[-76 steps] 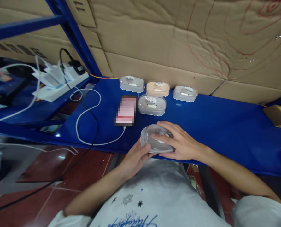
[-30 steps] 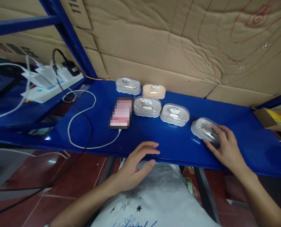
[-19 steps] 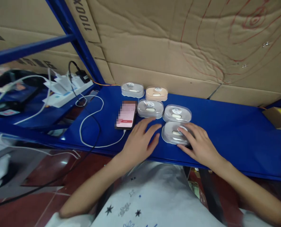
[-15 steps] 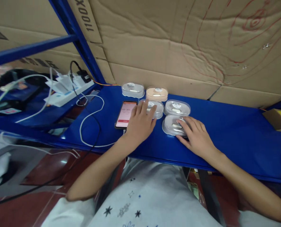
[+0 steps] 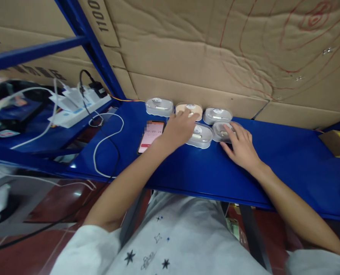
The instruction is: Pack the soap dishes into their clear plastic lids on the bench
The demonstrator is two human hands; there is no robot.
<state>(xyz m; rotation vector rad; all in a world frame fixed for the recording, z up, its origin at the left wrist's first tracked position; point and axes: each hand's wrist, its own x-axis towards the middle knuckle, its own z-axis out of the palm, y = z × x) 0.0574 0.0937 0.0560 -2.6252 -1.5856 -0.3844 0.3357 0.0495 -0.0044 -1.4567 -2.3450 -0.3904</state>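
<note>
Several oval boxes with clear lids and small pale handles are grouped on the blue tabletop point(image 5: 164, 172). My left hand point(image 5: 178, 129) reaches over the front of the peach box point(image 5: 184, 107), fingers apart above its handle and hiding part of it. My right hand point(image 5: 243, 148) holds the right end of a grey box point(image 5: 219, 134), thumb low at its front edge and fingers over its lid. Between my hands sits another clear-lidded box point(image 5: 203, 140). Behind these is a grey box point(image 5: 218, 115), and one more grey box point(image 5: 159, 107) stands at the back left.
A phone point(image 5: 150, 139) showing a timer lies left of my left hand. A white cable point(image 5: 94, 156) loops across the table. Plugs fill a power strip point(image 5: 81, 112) beside the blue frame post point(image 5: 101, 61). Cardboard point(image 5: 187, 61) walls the back; an open carton point(image 5: 337, 143) sits at right.
My right hand has moved back with the near grey box, and the box behind it sits farther back. The box formerly under my left hand is farther right; that hand now reaches over the peach box.
</note>
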